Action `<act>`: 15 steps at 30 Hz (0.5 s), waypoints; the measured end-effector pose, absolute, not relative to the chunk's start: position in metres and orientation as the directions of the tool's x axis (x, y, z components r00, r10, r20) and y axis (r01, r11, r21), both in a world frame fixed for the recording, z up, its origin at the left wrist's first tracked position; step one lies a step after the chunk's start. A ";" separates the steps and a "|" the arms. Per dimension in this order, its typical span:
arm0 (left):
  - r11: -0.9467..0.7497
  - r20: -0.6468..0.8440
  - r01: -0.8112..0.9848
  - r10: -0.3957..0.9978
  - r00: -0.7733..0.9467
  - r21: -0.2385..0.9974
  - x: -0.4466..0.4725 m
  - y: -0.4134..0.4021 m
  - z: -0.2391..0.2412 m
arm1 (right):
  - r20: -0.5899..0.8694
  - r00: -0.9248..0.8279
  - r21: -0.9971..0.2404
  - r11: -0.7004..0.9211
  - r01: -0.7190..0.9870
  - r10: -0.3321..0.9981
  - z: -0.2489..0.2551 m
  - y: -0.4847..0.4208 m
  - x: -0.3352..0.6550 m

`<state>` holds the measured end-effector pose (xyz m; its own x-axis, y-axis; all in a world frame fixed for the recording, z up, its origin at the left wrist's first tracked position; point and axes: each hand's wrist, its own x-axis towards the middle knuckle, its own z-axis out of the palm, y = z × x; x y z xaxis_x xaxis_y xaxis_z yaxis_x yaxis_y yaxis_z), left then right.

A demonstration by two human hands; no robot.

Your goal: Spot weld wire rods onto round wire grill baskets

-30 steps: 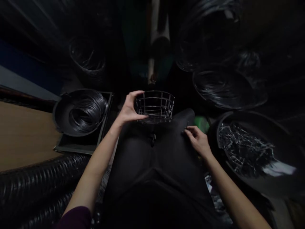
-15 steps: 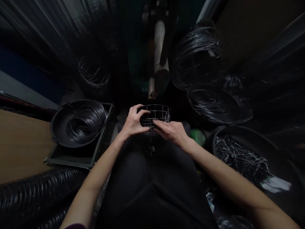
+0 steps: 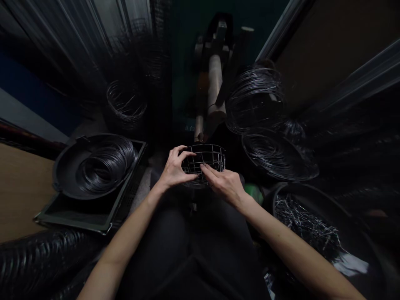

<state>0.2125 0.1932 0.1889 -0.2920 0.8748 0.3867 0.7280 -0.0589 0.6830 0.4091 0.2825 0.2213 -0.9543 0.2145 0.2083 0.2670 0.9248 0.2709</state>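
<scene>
A small round wire basket, made of rings and upright wires, is in front of my lap. My left hand grips its left side, with the thumb low and the fingers curved over the upper wires. My right hand lies against the near right side, its fingers pressed together on the wires. Just beyond the basket are the ends of a machine's metal arms. The basket's underside is partly hidden by my hands and the dark.
At left, a black basin with coiled wire rings rests on a crate. On the right are another dish of wire rings and a tub of short wire pieces. Stacked rings stand behind.
The view has tilted up, so the machine and surroundings appear lower and more of the machine shows. Both hands keep about the same hold on the wire basket.
</scene>
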 end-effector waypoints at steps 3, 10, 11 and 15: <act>-0.067 0.371 0.706 0.884 -0.286 0.705 0.213 0.190 0.190 | 0.269 -0.941 0.230 0.935 0.270 0.206 0.221 0.280 0.415; -0.081 0.388 0.726 0.882 -0.267 0.683 0.203 0.213 0.195 | 0.222 -0.926 0.172 0.923 0.345 0.305 0.229 0.298 0.404; -0.081 0.390 0.731 0.882 -0.265 0.678 0.201 0.216 0.196 | 0.217 -0.926 0.166 0.923 0.348 0.310 0.230 0.300 0.402; -0.083 0.399 0.741 0.879 -0.260 0.666 0.195 0.222 0.200 | 0.219 -0.922 0.141 0.925 0.354 0.320 0.233 0.305 0.396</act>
<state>0.1954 0.2219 0.1998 -0.2604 0.8791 0.3993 0.7414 -0.0829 0.6659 0.3958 0.3055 0.2332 -0.9218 0.3197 0.2193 0.3541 0.9246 0.1406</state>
